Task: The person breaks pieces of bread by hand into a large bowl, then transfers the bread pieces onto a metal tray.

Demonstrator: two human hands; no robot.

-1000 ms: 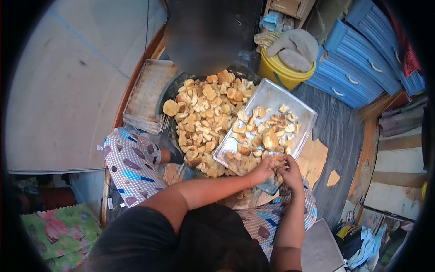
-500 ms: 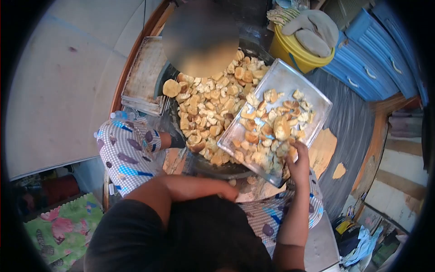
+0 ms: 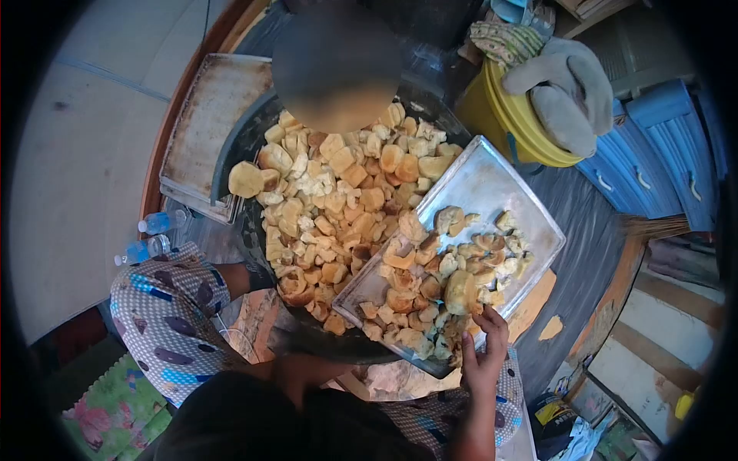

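A silver metal tray (image 3: 530, 207) lies tilted over the right side of a large dark basin (image 3: 250, 223). Bread pieces (image 3: 330, 200) fill the basin, and smaller broken pieces (image 3: 419, 296) are spread on the tray, some of them greenish and dark near its lower edge. My right hand (image 3: 486, 349) is at the tray's lower right edge, thumb and fingers apart, fingertips near a larger chunk of bread (image 3: 460, 292). Low in front of my body, my left hand (image 3: 311, 373) is blurred by motion near the basin's bottom rim, and its fingers cannot be made out.
Stacked baking trays (image 3: 219, 115) stand at the upper left. Two plastic bottles (image 3: 146, 250) lie by my left knee. A yellow bucket (image 3: 492, 115) with a grey cushion (image 3: 561, 92) on it is at the upper right, beside blue drawers (image 3: 638, 161).
My right hand has opened its fingers at the tray edge. My left hand has shifted left. The whole view has moved, with basin and tray now appearing larger and lower.
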